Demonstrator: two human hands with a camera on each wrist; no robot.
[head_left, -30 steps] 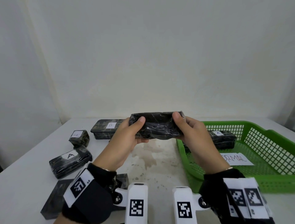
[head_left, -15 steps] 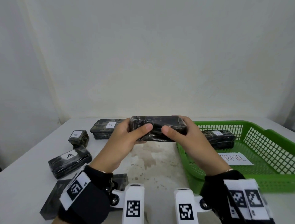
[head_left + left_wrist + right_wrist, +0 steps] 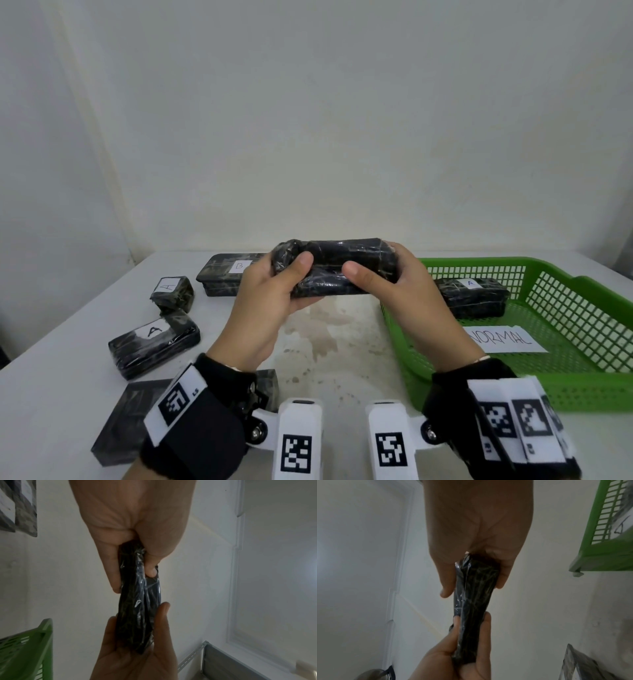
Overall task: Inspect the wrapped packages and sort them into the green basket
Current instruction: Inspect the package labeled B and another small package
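Observation:
A long black package wrapped in clear film [image 3: 337, 269] is held in the air above the table, level and crosswise. My left hand [image 3: 270, 294] grips its left end, thumb on the near face. My right hand [image 3: 400, 291] grips its right end the same way. In the left wrist view the package [image 3: 137, 599] runs between both hands, as it does in the right wrist view [image 3: 474, 601]. The green basket [image 3: 582, 387] stands at the right, with one wrapped package marked A [image 3: 474, 296] and a paper reading NORMAL [image 3: 503, 339] inside.
On the white table [image 3: 342, 342] at the left lie a long package marked B [image 3: 229, 277], a small cube package marked A [image 3: 173, 294], a flat package marked A [image 3: 154, 344] and a dark package [image 3: 126, 421] near the front edge. A wall stands behind.
Both hands have turned the package over about its long axis. My thumbs have slid toward its middle on the near face. It has stayed at about the same height.

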